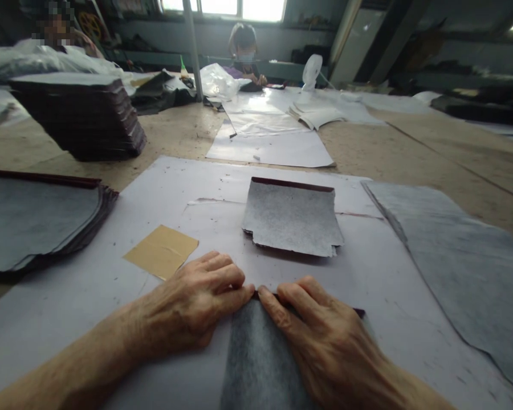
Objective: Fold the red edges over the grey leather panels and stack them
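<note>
So both my hands, left [205, 299] and right [325, 330], are nearly together at bottom center, fingers curled, thumbs pressing the dark folded edge of a gray fabric piece [260, 359]. Tan square's [161, 250] just past my left, notched gray panel [293, 219] ahead.

One grey piece [260, 364] is touched by two hands [325, 336]; elsewhere on the surface [171, 134], one tan square [161, 249] and one tall stack [79, 119]; toward its far edge, one white fan [312, 70], one green-tipped bottle [183, 70] and two people [243, 44]
</note>
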Action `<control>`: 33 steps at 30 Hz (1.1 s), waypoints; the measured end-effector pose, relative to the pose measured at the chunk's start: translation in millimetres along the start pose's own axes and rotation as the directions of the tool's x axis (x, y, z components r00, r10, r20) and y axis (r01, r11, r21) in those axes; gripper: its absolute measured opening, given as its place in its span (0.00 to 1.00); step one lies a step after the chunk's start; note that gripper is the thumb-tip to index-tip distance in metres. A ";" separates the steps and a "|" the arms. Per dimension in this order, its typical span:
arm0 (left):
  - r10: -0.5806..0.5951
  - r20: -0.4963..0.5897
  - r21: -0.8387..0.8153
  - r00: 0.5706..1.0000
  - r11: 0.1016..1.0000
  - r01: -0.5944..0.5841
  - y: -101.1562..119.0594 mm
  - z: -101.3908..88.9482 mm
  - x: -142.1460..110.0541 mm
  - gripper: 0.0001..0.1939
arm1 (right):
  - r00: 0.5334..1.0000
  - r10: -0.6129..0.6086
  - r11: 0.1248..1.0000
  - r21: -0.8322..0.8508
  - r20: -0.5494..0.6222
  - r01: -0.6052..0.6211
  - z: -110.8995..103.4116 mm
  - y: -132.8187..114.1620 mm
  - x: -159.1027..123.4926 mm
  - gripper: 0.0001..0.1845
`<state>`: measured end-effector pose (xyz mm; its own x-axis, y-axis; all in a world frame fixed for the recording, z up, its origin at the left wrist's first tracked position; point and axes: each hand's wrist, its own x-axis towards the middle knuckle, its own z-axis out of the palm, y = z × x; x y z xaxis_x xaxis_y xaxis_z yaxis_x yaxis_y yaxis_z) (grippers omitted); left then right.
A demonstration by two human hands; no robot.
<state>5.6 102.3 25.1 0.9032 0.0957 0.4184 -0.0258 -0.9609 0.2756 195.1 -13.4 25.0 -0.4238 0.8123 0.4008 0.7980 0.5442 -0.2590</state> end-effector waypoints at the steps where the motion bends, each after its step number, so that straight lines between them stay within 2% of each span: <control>1: 0.001 0.000 0.006 1.000 1.000 -0.001 -1.0 -1.6 -0.8 0.18 | 1.000 0.001 1.000 -0.004 0.019 -0.001 -0.8 0.2 0.6 0.20; 4: -0.033 -0.095 -0.003 0.995 0.999 0.033 -4.7 -8.3 -3.6 0.21 | 0.995 0.023 1.000 -0.011 0.098 -0.022 -3.3 0.7 2.2 0.22; 7: -0.092 -0.196 -0.061 0.976 0.995 0.081 -5.5 -15.1 -3.1 0.18 | 0.989 0.044 0.999 -0.014 0.139 -0.043 -3.9 1.5 4.7 0.25; 9: -0.120 -0.155 -0.096 0.981 0.990 0.106 -3.4 -18.2 -0.6 0.15 | 0.989 0.049 0.999 -0.013 0.139 -0.048 -3.3 2.2 6.8 0.26; 12: -0.138 0.002 -0.133 0.990 0.982 0.137 0.3 -20.2 2.9 0.13 | 0.986 0.063 0.998 -0.010 0.156 -0.062 -2.7 2.8 9.0 0.28; 14: -0.134 0.065 -0.156 0.989 0.977 0.143 1.1 -20.1 2.9 0.12 | 0.983 0.071 0.997 -0.011 0.168 -0.070 -3.2 2.9 8.9 0.29; 20: -0.115 0.058 -0.169 0.992 0.978 0.123 -2.1 -17.7 -0.7 0.11 | 0.977 0.083 0.996 -0.043 0.199 -0.075 -4.6 0.6 10.6 0.30; 26: -0.091 0.043 -0.154 0.995 0.983 0.096 -1.4 -18.0 0.3 0.10 | 0.987 0.090 0.994 -0.069 0.132 -0.082 -0.1 -2.4 13.8 0.31; 31: -0.117 0.065 -0.180 0.991 0.975 0.127 -0.8 -18.8 -1.0 0.11 | 0.987 0.125 0.979 0.172 -0.102 -0.107 -6.4 3.6 8.3 0.23; 33: -0.136 0.070 -0.206 0.988 0.967 0.148 -0.6 -19.5 -1.3 0.12 | 0.977 0.151 0.978 0.168 -0.151 -0.125 -9.8 5.6 6.9 0.18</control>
<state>-3.9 107.8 41.2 0.9260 0.2075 0.3153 0.0206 -0.8618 0.5068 200.8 -6.8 35.0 -0.2292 0.8438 0.4852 0.7610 0.4662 -0.4512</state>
